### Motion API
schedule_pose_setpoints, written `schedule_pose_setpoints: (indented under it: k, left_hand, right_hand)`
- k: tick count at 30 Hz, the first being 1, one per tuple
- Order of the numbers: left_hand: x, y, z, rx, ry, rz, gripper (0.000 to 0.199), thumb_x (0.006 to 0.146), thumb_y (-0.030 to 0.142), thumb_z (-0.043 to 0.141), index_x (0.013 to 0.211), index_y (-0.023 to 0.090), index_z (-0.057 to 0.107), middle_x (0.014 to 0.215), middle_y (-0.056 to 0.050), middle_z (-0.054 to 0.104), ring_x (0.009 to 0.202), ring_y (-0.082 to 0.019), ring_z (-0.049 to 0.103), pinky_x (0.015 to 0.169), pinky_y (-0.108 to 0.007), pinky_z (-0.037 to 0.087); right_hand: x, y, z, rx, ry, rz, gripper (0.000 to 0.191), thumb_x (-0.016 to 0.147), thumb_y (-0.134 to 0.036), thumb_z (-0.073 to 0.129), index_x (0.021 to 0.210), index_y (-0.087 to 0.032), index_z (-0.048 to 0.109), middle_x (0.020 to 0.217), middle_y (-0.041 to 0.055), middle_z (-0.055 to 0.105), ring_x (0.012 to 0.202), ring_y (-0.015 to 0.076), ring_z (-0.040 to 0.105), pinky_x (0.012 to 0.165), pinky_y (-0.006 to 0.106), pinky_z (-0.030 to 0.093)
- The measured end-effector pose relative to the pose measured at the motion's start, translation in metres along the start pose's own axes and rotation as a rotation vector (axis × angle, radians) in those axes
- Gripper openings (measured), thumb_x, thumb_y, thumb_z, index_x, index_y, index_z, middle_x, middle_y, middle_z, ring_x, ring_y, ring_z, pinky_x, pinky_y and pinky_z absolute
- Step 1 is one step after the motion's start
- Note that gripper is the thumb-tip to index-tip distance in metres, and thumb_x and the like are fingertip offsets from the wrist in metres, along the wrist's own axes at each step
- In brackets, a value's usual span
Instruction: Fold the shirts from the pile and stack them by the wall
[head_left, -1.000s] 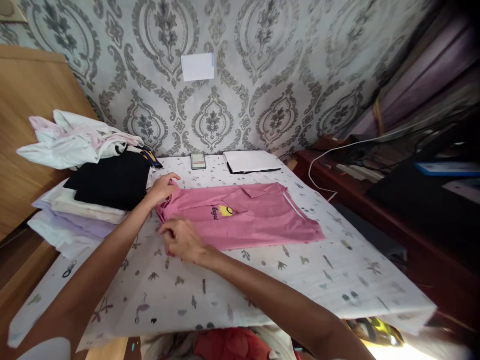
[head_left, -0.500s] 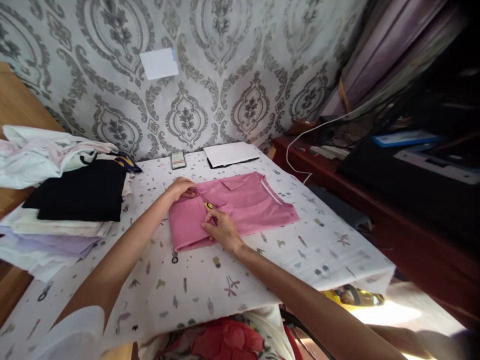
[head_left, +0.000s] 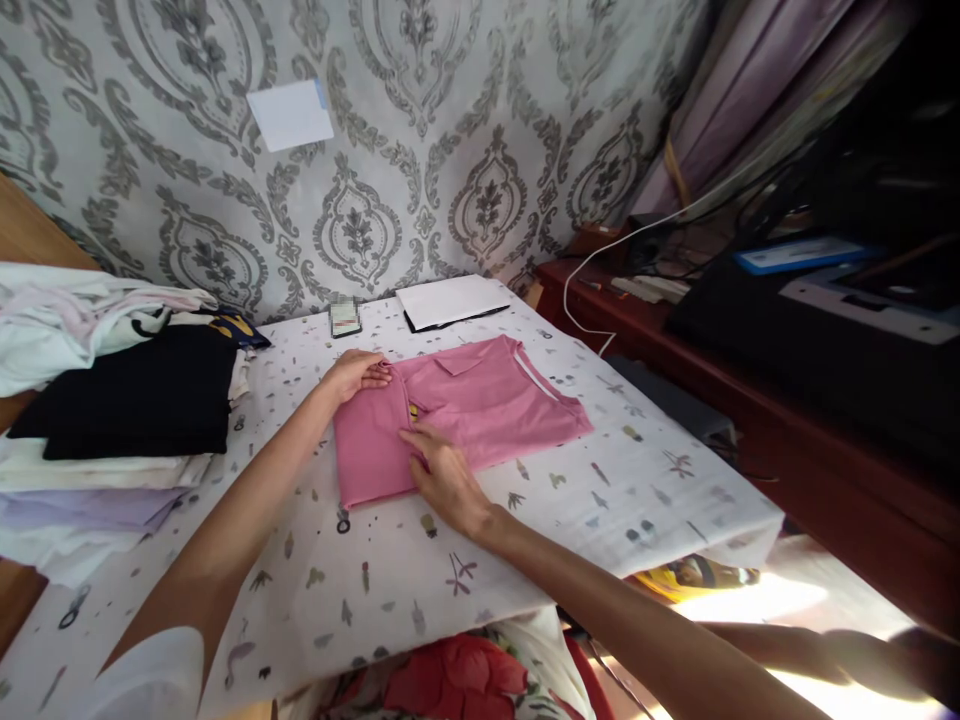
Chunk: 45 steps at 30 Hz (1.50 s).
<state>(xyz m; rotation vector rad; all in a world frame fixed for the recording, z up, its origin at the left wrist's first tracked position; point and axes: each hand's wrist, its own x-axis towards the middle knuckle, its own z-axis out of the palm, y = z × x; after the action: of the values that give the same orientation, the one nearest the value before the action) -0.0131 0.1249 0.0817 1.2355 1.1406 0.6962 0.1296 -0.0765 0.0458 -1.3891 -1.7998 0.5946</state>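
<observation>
A pink T-shirt (head_left: 487,400) lies on the table with its bottom part folded over toward the neckline, which points right. At the far end of the fold my left hand (head_left: 358,376) rests, its fingers lying flat on the cloth. My right hand (head_left: 450,485) touches the near part of the folded layer, index finger stretched along it and the other fingers partly hidden; nothing is held. Between the two hands a small patch of yellow print (head_left: 413,411) peeks out at the fold's edge.
On the left stands a stack of folded clothes, with a black garment (head_left: 142,390) near its top. A white folder (head_left: 454,302) and a small card-like object (head_left: 346,318) lie at the back of the patterned tablecloth (head_left: 555,520). A white cable (head_left: 574,290) runs along the dark red furniture at right.
My right hand has gone from a pinch at the fold's edge to loosened, straighter fingers. The folded layer lies flatter, and less yellow print shows. The view has shifted slightly.
</observation>
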Motion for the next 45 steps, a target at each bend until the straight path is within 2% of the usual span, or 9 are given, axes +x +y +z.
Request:
schedule_pose_setpoints:
  k: [6,11,18,23,29,34,36,41,45]
  left_hand:
    - [-0.001,-0.004,0.001,0.023,-0.02,0.001,0.011,0.08,0.018,0.069,0.088,0.01,0.068,0.07,-0.01,0.073,0.065,-0.018,0.071,0.074,-0.033,0.06]
    - [-0.001,-0.009,-0.003,0.074,-0.009,0.064,0.039,0.078,0.008,0.064,0.116,0.016,0.062,0.083,-0.006,0.074,0.078,-0.016,0.073,0.082,-0.033,0.059]
    - [-0.002,-0.025,-0.011,0.713,-0.079,0.506,0.03,0.086,0.02,0.054,0.111,0.017,0.069,0.124,-0.011,0.071,0.119,-0.023,0.063,0.11,-0.04,0.044]
    - [-0.01,-0.032,-0.01,0.96,-0.057,0.58,0.038,0.094,0.028,0.046,0.127,0.02,0.062,0.141,-0.01,0.061,0.133,-0.024,0.054,0.116,-0.04,0.036]
    - [-0.057,-0.028,-0.009,0.852,0.011,0.648,0.037,0.098,0.033,0.044,0.127,0.017,0.059,0.133,-0.012,0.064,0.126,-0.025,0.058,0.112,-0.04,0.041]
    - [-0.103,-0.04,-0.004,0.793,0.001,0.695,0.03,0.099,0.032,0.044,0.122,0.021,0.06,0.126,-0.009,0.068,0.118,-0.023,0.063,0.104,-0.04,0.049]
    - [-0.113,-0.05,-0.005,0.814,0.028,0.706,0.031,0.099,0.031,0.043,0.125,0.021,0.058,0.127,-0.01,0.067,0.118,-0.024,0.063,0.105,-0.043,0.049]
    - [-0.123,-0.078,-0.011,0.863,0.047,0.702,0.042,0.101,0.042,0.044,0.136,0.021,0.052,0.144,-0.012,0.057,0.135,-0.027,0.052,0.115,-0.048,0.041]
    - [-0.12,-0.079,-0.014,0.915,0.036,0.731,0.039,0.101,0.041,0.043,0.133,0.023,0.054,0.143,-0.01,0.058,0.136,-0.026,0.052,0.115,-0.047,0.042]
  right_hand:
    - [0.001,-0.001,-0.003,-0.052,-0.048,0.033,0.047,0.083,-0.004,0.047,0.124,-0.015,0.068,0.128,0.0136,0.066,0.117,0.0237,0.063,0.104,0.042,0.05]
    - [0.002,-0.003,-0.004,-0.075,-0.04,0.062,0.046,0.083,-0.004,0.048,0.122,-0.015,0.069,0.127,0.0133,0.066,0.116,0.0236,0.064,0.103,0.04,0.05]
    - [0.001,-0.001,-0.008,-0.048,-0.054,0.098,0.044,0.082,-0.006,0.049,0.122,-0.01,0.068,0.128,0.0161,0.066,0.117,0.0251,0.063,0.106,0.041,0.047]
    - [0.001,0.008,-0.01,0.029,-0.059,0.089,0.043,0.08,-0.009,0.053,0.12,-0.016,0.07,0.126,0.0126,0.067,0.115,0.0245,0.063,0.104,0.042,0.048]
    - [0.018,0.016,-0.007,0.387,-0.025,0.273,0.031,0.079,-0.019,0.061,0.109,-0.016,0.072,0.093,0.0034,0.071,0.082,0.0167,0.064,0.08,0.032,0.053]
    - [0.043,0.008,-0.004,0.692,-0.119,0.503,0.015,0.076,-0.015,0.066,0.089,-0.018,0.073,0.077,0.0001,0.069,0.072,0.0131,0.062,0.071,0.026,0.054]
    - [0.047,0.004,-0.003,0.618,-0.134,0.484,0.021,0.076,-0.012,0.065,0.093,-0.018,0.075,0.083,0.0028,0.071,0.078,0.0157,0.066,0.077,0.03,0.056]
    - [0.036,-0.002,-0.005,0.096,-0.113,0.117,0.049,0.078,-0.004,0.054,0.123,-0.015,0.071,0.132,0.0126,0.065,0.122,0.0245,0.061,0.111,0.042,0.045]
    - [0.03,-0.004,-0.006,-0.107,-0.177,0.164,0.052,0.082,-0.006,0.051,0.131,-0.013,0.066,0.145,0.0153,0.057,0.136,0.0274,0.053,0.117,0.044,0.038]
